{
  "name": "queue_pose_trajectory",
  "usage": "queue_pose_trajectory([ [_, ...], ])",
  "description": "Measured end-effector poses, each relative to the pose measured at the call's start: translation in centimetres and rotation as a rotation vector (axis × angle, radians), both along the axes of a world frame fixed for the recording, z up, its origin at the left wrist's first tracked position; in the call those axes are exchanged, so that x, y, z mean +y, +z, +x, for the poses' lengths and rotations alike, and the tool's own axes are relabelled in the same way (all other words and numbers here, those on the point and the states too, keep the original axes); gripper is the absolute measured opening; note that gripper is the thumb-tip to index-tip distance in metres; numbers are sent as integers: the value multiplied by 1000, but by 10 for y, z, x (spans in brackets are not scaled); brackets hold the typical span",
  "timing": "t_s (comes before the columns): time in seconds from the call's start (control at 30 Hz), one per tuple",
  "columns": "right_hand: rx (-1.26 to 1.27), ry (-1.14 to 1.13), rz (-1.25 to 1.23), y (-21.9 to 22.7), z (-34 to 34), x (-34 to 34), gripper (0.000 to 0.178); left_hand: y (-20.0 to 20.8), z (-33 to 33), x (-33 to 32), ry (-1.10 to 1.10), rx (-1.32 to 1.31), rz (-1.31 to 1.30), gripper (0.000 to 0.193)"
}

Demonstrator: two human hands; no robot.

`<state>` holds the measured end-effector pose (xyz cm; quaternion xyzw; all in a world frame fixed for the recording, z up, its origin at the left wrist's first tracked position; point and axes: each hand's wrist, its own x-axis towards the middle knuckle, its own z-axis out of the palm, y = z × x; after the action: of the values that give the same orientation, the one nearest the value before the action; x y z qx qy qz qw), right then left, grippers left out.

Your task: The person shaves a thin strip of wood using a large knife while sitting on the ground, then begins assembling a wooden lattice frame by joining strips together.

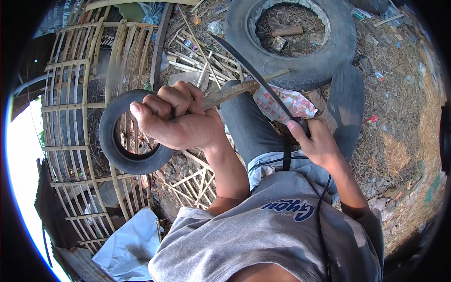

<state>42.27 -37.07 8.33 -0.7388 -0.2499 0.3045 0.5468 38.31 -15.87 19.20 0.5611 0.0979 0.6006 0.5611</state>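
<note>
My left hand [181,120] is raised left of centre, its fingers wrapped round a flat bamboo strip [230,95]. The strip reaches up and to the right, over my left knee toward the big tyre. In my right hand [319,145] is the dark handle of a machete [242,61], mostly hidden by the fingers. Its long, slightly curved blade points up and left, crossing the strip near the far end. Whether blade and strip touch, I cannot tell. Below the crossing, a red and white printed wrapper [300,104] lies between my legs.
A large tyre [340,40] lies flat beyond my knees. Left of my raised hand is a smaller tyre [109,134], by a bamboo slat fence [86,120]. Cut bamboo sticks [206,64] are heaped ahead. A white sheet [129,246] lies lower left; straw and litter cover the right ground.
</note>
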Motion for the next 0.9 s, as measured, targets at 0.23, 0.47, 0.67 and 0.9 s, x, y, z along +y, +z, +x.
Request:
queue_pose_trajectory([
  [0.23, 610, -40, -172, -28, 4, -9, 61, 12, -1, 6, -180, 210, -42, 49],
  [0.47, 426, -55, -269, -7, -6, 14, 74, 3, 4, -7, -272, -17, -11, 55],
  [0.67, 144, -43, -94, 17, -8, 23, 67, -1, 4, -23, -209, -45, 34, 58],
  [0.9, 382, -48, -276, -32, -4, 1, 65, -3, -2, -36, -267, -185, -122, 56],
])
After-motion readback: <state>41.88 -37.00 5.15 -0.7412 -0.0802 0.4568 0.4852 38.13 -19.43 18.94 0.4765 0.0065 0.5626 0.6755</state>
